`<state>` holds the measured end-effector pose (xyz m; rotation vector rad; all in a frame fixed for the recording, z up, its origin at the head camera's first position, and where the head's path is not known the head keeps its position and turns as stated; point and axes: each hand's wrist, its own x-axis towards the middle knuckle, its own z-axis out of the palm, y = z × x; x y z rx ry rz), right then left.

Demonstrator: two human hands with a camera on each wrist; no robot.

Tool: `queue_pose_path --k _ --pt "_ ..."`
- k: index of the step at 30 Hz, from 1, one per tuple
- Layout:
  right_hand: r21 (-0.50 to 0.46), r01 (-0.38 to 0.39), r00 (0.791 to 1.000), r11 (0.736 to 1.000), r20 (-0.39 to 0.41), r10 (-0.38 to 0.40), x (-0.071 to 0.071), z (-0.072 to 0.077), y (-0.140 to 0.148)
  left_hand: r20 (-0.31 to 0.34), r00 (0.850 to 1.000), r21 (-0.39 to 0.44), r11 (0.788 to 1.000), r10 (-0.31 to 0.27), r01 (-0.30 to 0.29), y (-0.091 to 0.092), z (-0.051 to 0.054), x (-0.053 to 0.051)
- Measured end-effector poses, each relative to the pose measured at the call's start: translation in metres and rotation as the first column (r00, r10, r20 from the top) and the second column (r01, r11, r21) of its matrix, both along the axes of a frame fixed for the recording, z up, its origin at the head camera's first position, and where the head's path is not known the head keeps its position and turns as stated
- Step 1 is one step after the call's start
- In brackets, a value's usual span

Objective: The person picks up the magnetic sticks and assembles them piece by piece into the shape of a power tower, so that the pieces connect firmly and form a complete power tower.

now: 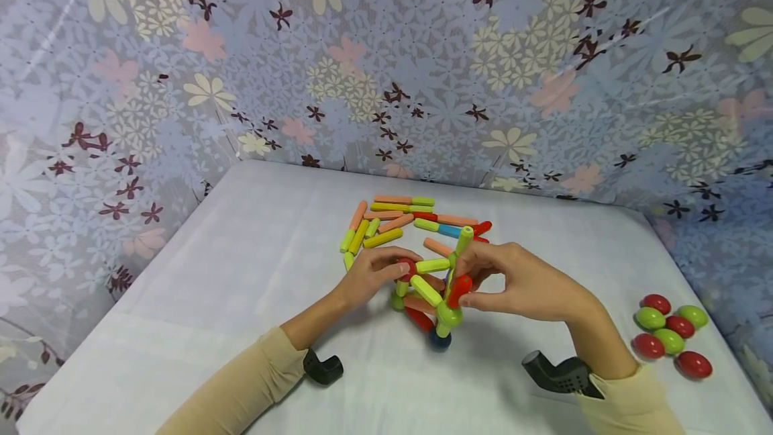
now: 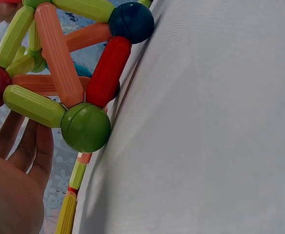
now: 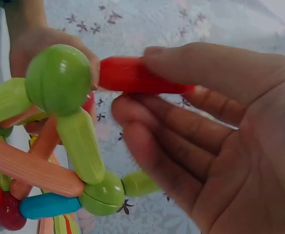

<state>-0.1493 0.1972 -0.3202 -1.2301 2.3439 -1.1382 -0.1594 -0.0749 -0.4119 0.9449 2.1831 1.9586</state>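
Right hand: thumb and forefinger close together, pinching one short red rod along its sides; the remaining fingers lie loosely bent below it, as the right wrist view shows. The rod's free end juts out past the fingertips.

Left hand: thumb laid over a red ball, the other fingers reaching behind it, so that the ball is gripped. How firmly they press cannot be told.

Step in hand, by judgement: fitting the red rod to the framework, one corner steadied by the left fingers. The next move seems to call for lining up the rod's end with the green ball, pressing it home, then loosening the right pinch.

Between the two sets of fingers: the framework of lime, salmon, red and blue rods joined by balls. The green ball sits just beside the pinched rod's end; contact is unclear. Below the right fingers, a dark blue ball forms a low corner.

Beyond the left fingertips: loose rods, salmon, yellow, lime, red and blue, one a yellow rod, lying on the white table.

Well to the right of the right fingers: loose red and green balls, among them a green one.
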Motion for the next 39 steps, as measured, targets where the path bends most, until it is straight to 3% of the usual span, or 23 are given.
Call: queue_pose_path --k 1,12,15,18,21,24,28,31,35,37,38,39 --pt "0.02 -0.007 1.0 1.0 -0.011 0.008 0.001 0.0 -0.002 0.0 1.0 -0.003 1.0 -0.003 0.003 0.0 0.005 0.003" --pt "0.127 -0.027 0.997 0.992 -0.069 0.036 0.005 -0.006 -0.01 -0.009 1.0 0.005 1.0 -0.007 0.007 -0.001 0.002 0.003" --pt "0.154 -0.042 0.997 0.987 -0.054 0.05 0.003 -0.006 -0.006 -0.019 1.0 0.005 1.0 -0.008 0.008 -0.001 0.001 0.004" --pt "0.187 0.001 1.0 0.982 -0.014 0.002 -0.005 -0.01 0.006 -0.017 1.0 0.005 1.0 -0.007 0.007 -0.001 0.0 0.004" --pt "0.2 0.097 0.995 0.975 -0.001 -0.099 -0.019 -0.021 0.018 -0.016 1.0 0.011 1.0 -0.004 0.004 -0.001 -0.002 0.003" --pt "0.181 0.155 0.986 0.971 0.027 -0.162 -0.034 -0.039 0.021 -0.007 1.0 0.008 1.0 0.003 -0.003 -0.001 -0.011 -0.002" --pt "0.135 0.09 0.985 0.987 0.132 -0.108 -0.049 -0.066 0.018 -0.02 0.999 -0.028 0.999 0.029 -0.029 -0.003 -0.025 -0.013" --pt "0.115 0.041 0.982 0.993 0.18 -0.061 -0.054 -0.081 0.014 -0.105 0.991 -0.06 0.994 0.084 -0.091 -0.011 -0.025 -0.021" --pt "0.119 0.06 0.985 0.991 0.152 -0.078 -0.056 -0.088 0.011 -0.251 0.952 -0.16 0.962 0.176 -0.22 -0.035 -0.011 -0.035" --pt "0.127 0.076 0.985 0.989 0.144 -0.094 -0.056 -0.088 0.01 -0.274 0.945 -0.295 0.92 0.177 -0.258 -0.051 -0.002 -0.04" --pt "0.13 0.078 0.985 0.988 0.143 -0.097 -0.056 -0.088 0.01 -0.269 0.949 -0.373 0.891 0.162 -0.258 -0.059 0.002 -0.042" --pt "0.131 0.077 0.985 0.988 0.144 -0.096 -0.056 -0.088 0.01 -0.258 0.956 -0.464 0.85 0.14 -0.25 -0.065 0.005 -0.043"
